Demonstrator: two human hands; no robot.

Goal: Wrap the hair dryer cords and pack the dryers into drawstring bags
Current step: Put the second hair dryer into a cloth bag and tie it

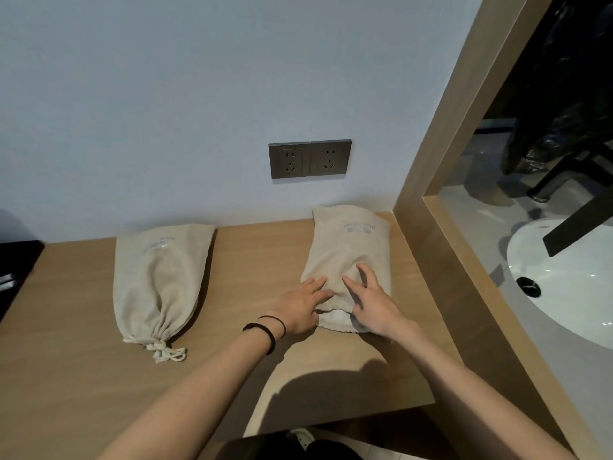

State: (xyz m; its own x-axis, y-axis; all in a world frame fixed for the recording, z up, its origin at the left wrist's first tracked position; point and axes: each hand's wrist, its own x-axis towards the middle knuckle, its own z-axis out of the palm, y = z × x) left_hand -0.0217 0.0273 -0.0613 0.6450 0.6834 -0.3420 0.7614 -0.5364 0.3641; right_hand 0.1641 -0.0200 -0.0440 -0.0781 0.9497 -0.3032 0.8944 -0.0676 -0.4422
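Two beige drawstring bags lie on the wooden counter point(258, 260). The left bag point(159, 280) is bulging, its mouth cinched and its cord knotted at the near end. The right bag point(345, 247) lies by the wall corner with its mouth toward me, gathered but with white lining showing. My left hand point(300, 308) rests on that bag's near left part, fingers straight. My right hand point(373, 302) rests on its near right part with fingers spread. No hair dryer or cord shows; whatever fills the bags is hidden.
A double wall socket point(310, 159) sits above the counter. A wooden frame point(441, 180) borders the right side, with a white sink point(564, 280) and a dark tap point(577, 224) beyond it. A black object point(13, 260) lies at the counter's left edge.
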